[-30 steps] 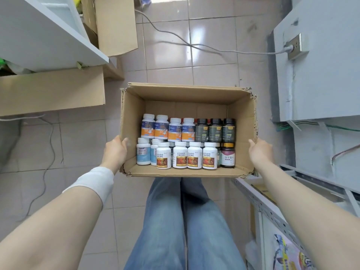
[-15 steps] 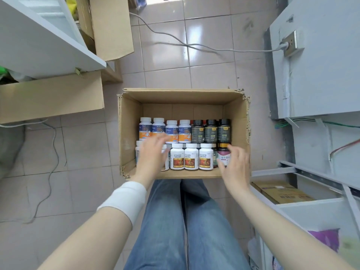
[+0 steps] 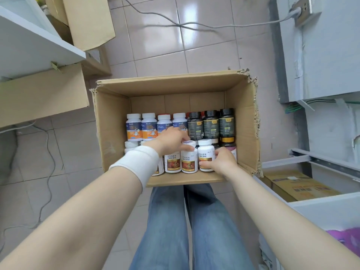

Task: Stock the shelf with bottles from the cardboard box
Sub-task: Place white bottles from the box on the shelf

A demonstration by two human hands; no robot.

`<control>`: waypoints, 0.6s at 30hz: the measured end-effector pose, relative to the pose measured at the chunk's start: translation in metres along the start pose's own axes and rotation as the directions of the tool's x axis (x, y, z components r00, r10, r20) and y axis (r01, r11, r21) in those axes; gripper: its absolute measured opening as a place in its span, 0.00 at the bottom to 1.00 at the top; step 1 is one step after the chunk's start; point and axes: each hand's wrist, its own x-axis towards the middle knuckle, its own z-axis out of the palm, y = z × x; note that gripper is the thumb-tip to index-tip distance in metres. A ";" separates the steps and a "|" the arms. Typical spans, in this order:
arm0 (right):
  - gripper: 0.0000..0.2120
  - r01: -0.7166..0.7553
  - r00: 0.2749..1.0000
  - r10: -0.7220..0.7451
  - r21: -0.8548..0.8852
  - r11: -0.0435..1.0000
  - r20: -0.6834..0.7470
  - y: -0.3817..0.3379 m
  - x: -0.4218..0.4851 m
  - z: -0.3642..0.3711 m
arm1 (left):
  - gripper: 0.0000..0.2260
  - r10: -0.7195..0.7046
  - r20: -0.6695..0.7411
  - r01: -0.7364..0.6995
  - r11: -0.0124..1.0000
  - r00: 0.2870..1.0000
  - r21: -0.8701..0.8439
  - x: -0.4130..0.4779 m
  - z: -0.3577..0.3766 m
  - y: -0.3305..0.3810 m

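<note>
Grasping inside cardboard box (image 3: 113,123): my left hand (image 3: 171,140) pinches cap of middle white bottle (image 3: 188,159), right hand (image 3: 222,161) curls round neighbour bottle (image 3: 204,155). Risk, I judge: row packed tight, lifting could topple third bottle (image 3: 172,162) under left wrist; cap pinch slipping.

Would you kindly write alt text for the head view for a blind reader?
Both hands reach into an open cardboard box of supplement bottles: the left hand pinches a white bottle by its cap, the right hand grips the neighbouring white bottle.
</note>
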 end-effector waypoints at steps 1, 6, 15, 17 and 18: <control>0.32 0.008 1.000 -0.009 0.029 1.000 0.016 0.000 -0.005 -0.005 | 0.20 0.014 -0.009 -0.014 0.998 1.000 -0.054 -0.006 -0.003 0.001; 0.30 0.096 0.995 -0.091 0.262 0.960 -0.033 0.004 -0.065 -0.046 | 0.19 0.069 -0.090 -0.082 0.984 0.994 -0.159 -0.062 -0.041 0.023; 0.31 0.339 0.938 -0.236 0.518 0.785 -0.255 0.010 -0.210 -0.105 | 0.13 0.276 -0.318 -0.341 0.925 0.907 -0.169 -0.162 -0.125 0.098; 0.31 0.382 0.912 -0.207 0.547 0.745 -0.355 0.016 -0.245 -0.098 | 0.14 0.365 -0.349 -0.432 0.892 0.863 -0.134 -0.187 -0.137 0.115; 0.29 0.402 0.897 -0.188 0.563 0.722 -0.399 0.019 -0.263 -0.092 | 0.15 0.409 -0.368 -0.472 0.876 0.835 -0.099 -0.201 -0.142 0.123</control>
